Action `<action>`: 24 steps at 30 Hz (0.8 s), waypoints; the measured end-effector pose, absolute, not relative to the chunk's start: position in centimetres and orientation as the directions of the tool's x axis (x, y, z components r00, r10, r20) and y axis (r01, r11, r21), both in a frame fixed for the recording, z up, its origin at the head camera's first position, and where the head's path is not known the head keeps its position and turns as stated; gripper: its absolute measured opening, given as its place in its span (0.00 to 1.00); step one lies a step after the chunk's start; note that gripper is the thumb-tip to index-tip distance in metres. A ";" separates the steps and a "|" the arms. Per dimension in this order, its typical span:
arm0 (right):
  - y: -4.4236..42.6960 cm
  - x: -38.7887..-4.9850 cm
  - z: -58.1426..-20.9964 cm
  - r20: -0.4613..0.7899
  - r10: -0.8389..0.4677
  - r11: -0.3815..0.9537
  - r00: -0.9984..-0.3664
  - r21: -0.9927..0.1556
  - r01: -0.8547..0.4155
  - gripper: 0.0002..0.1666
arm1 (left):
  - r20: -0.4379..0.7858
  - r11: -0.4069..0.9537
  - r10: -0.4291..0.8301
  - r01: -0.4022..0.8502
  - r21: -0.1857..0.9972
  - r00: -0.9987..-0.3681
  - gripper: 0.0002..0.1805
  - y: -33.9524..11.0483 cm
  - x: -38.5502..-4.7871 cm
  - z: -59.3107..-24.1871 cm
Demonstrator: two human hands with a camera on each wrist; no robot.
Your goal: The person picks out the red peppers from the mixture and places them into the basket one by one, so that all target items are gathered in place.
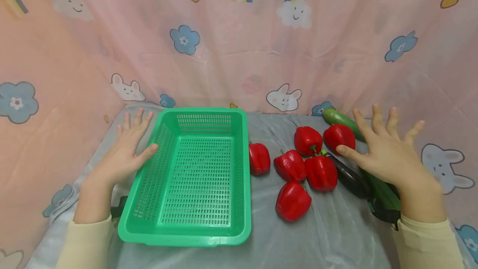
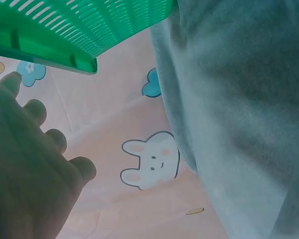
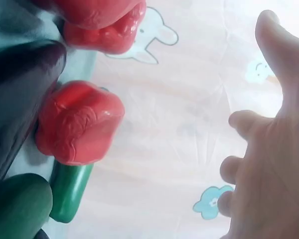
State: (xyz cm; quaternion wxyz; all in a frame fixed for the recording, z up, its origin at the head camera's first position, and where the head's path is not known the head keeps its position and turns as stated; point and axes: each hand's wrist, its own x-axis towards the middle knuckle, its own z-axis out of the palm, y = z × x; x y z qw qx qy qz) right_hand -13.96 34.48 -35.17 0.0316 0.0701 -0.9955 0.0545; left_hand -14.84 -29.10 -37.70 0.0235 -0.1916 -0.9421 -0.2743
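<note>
My left hand (image 1: 125, 155), fingers spread, hovers by the left rim of a green plastic basket (image 1: 186, 240), holding nothing. In the left wrist view the hand (image 2: 30, 164) is below the basket's corner (image 2: 89, 30). Over at the right, my right hand (image 1: 392, 159) is spread above a cucumber (image 1: 381, 190), a long dark eggplant (image 1: 351, 177) and a red bell pepper (image 1: 339, 137), its palm free of any object. Several more red bell peppers (image 1: 321, 172) lie between the basket and that hand. The right wrist view shows the hand (image 3: 271, 154) apart from a pepper (image 3: 79, 122).
A grey cloth (image 1: 269, 235) covers the table. Pink printed curtain (image 1: 231, 69) encloses the back and sides. Another green cucumber (image 1: 336, 117) lies at the back right, partly behind a pepper. A dark object beneath the right wrist is mostly hidden.
</note>
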 end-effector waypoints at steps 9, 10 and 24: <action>33.0 -14.3 -34.7 0.133 -0.320 0.912 -0.938 -0.226 -0.343 0.68 | 0.143 0.696 0.342 0.353 0.625 -0.929 0.47 -28.8 -14.9 -38.1; 32.7 -14.3 -34.6 0.131 -0.335 0.902 -0.933 -0.243 -0.357 0.68 | 0.145 0.683 0.344 0.353 0.639 -0.928 0.47 -28.8 -14.9 -38.1; 26.5 -15.7 -34.4 0.192 -0.489 0.765 -0.851 -0.375 -0.524 0.48 | 0.196 0.475 0.402 0.387 0.790 -0.895 0.35 -29.1 -15.5 -40.1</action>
